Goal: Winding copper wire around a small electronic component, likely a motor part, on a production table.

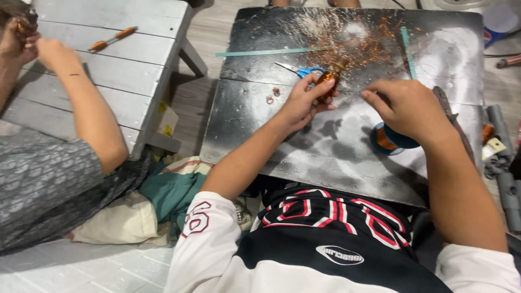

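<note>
L hand (304, 103) gripping copper coil (329, 81), R hand (407, 108) pinched

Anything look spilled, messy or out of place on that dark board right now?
Yes. Fine copper-coloured scraps lie scattered across the far part of the dark board, around the blue-handled scissors. Two small rings lie loose near the left hand.

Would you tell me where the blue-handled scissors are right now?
The blue-handled scissors lie on the dark board, just above the left hand, beside the copper scraps.
</note>
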